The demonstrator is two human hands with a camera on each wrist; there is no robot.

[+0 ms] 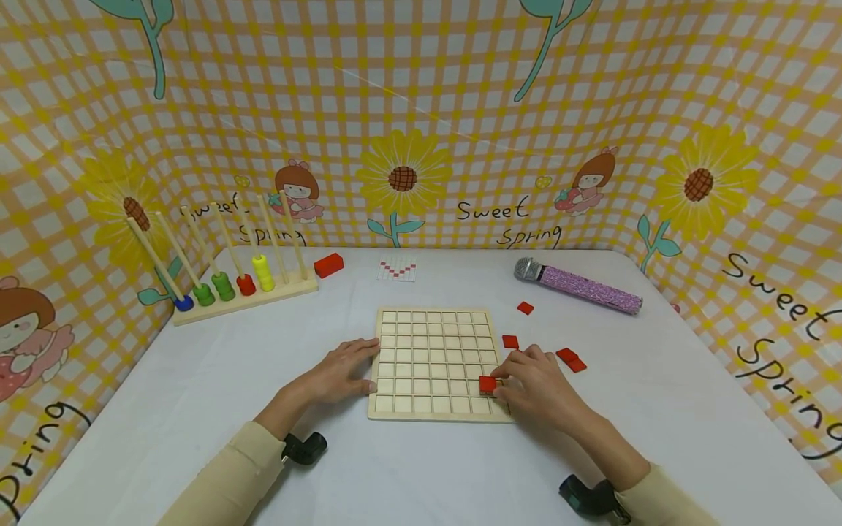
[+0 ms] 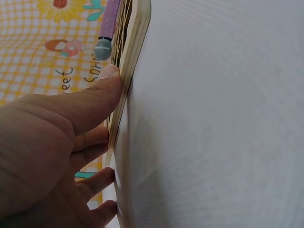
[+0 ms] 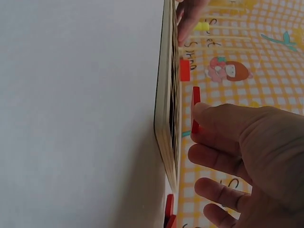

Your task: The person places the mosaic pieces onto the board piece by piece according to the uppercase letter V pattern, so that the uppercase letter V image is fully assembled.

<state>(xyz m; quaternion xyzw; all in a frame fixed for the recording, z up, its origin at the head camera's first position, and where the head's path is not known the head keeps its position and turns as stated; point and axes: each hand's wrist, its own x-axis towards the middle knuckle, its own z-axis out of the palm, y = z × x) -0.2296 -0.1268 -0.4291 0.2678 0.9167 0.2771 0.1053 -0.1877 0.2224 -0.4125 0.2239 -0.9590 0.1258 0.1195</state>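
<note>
A square wooden grid board (image 1: 430, 356) lies flat on the white-covered table. My left hand (image 1: 337, 372) rests against its left edge; in the left wrist view the thumb (image 2: 102, 92) touches the board's side, and the fingers are loosely spread along it. Between thumb and index finger my right hand (image 1: 542, 387) pinches a thin red square tile (image 1: 487, 384) over the lower right part of the grid. From the right wrist, that tile (image 3: 195, 110) appears held apart from the board's surface. Every other grid cell I can see holds no tile.
Loose red tiles (image 1: 510, 341) lie right of the board, two of them (image 1: 571, 359) overlapping. Behind stand a bead abacus (image 1: 246, 301), a red block (image 1: 329, 265), a small pattern card (image 1: 397, 269) and a glittery purple microphone (image 1: 579, 286). Checked cloth (image 1: 421, 88) walls the table.
</note>
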